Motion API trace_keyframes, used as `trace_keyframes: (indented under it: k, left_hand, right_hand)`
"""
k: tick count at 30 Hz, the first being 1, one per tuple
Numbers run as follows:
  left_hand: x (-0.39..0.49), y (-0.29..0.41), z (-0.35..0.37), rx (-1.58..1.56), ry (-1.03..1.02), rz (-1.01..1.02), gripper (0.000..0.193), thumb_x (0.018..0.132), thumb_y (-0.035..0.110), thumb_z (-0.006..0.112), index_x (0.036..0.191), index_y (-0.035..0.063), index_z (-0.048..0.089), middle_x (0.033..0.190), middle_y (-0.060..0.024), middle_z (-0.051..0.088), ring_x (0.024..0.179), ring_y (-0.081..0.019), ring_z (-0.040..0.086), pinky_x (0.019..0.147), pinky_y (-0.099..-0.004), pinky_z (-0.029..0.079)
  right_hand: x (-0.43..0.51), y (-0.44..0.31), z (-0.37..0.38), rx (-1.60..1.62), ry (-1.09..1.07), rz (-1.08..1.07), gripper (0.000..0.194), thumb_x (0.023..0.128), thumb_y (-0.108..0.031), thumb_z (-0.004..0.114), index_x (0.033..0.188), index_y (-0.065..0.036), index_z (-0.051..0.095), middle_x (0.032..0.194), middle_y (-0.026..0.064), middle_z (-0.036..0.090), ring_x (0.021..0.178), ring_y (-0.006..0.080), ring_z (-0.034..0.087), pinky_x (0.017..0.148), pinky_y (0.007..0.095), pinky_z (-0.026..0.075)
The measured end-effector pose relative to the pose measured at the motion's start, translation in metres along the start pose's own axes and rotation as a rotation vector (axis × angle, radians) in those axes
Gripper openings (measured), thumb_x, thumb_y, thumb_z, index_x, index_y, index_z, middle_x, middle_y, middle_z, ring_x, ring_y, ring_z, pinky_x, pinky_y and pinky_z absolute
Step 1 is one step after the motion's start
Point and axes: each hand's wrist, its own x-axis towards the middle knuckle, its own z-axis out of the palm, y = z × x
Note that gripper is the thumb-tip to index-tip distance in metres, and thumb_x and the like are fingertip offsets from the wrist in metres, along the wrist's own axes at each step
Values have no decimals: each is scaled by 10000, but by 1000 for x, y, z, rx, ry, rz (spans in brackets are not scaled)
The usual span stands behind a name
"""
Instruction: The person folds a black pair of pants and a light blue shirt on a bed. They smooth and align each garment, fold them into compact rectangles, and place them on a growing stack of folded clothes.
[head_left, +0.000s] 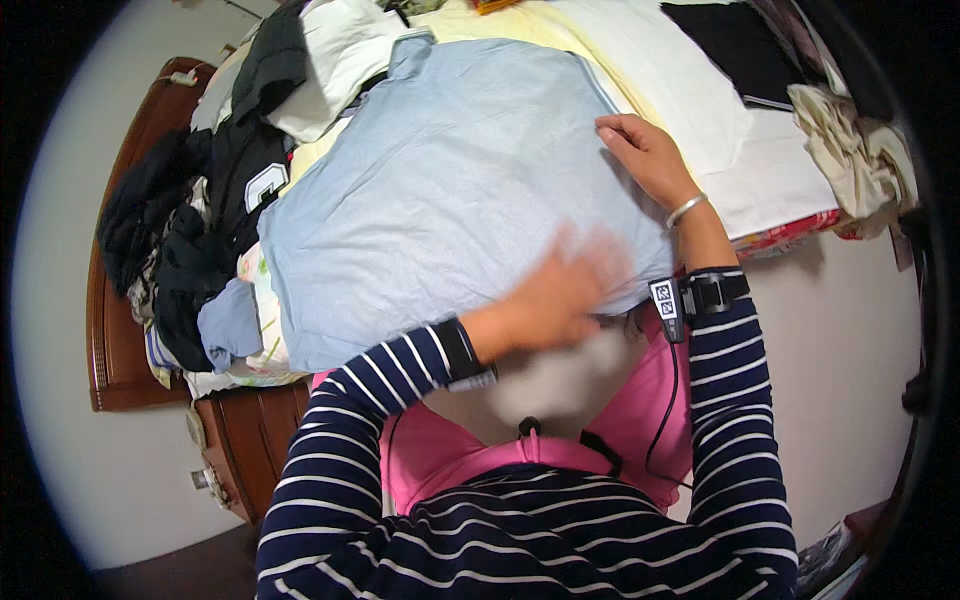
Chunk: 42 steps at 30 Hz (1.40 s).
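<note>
A light blue cloth garment (450, 172), which looks like a shirt, lies spread out with soft wrinkles on the bed before me. My left hand (562, 292) is over its near edge, blurred, with the fingers apart and nothing seen in them. At the garment's right side is my right hand (649, 161), its fingers curled and the fingertips at the cloth near the edge. Whether they pinch the cloth is not clear.
Dark clothes (180, 247) are heaped on the left, beside a wooden headboard (124, 300). A white garment (337, 60) lies behind them. Folded black cloth (735, 52) and crumpled beige cloth (847, 150) are on the right. A black cable (669, 405) hangs from my right wrist device.
</note>
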Motion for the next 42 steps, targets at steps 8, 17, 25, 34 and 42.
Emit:
trace_keyframes:
  k: [8,17,25,34,42]
  left_hand:
    - [-24,-32,-10,-200,413,-220,593,878,234,667,1420,75,487,1467,-181,479,1374,-350,433,1131,-563,304]
    - [-184,-87,-18,114,72,-1765,878,916,721,403,1586,191,198,1654,-154,87,1497,-458,69,1117,-729,58]
    - [-378,-104,-49,258,425,-2145,883,904,624,511,1528,36,298,1591,-297,162,1462,-459,206,1129,-661,192]
    - [-337,-213,-64,194,236,-953,597,969,430,557,1481,149,434,1590,-153,302,1472,-381,251,1168,-572,201]
    - [-328,-339,-69,312,107,-1466,680,977,620,370,1528,221,365,1558,-94,370,1447,-323,310,1132,-681,153]
  right_hand:
    - [1,-14,17,-255,109,-81,371,907,-209,668,1241,-51,634,1231,147,645,1022,287,652,910,366,503]
    - [10,-25,54,-864,-67,-375,695,902,-478,637,1441,-67,486,1560,198,348,1452,356,306,1177,441,251]
    - [13,-27,66,-940,47,-384,636,930,-461,610,1399,-40,526,1528,199,402,1414,358,373,1144,435,303]
    - [11,-27,70,-858,116,-442,508,932,-318,638,1332,-12,576,1462,215,479,1349,391,447,1103,450,365]
    - [14,-16,69,-845,134,-459,436,937,-244,626,1319,-34,595,1435,187,516,1326,368,479,1080,430,387]
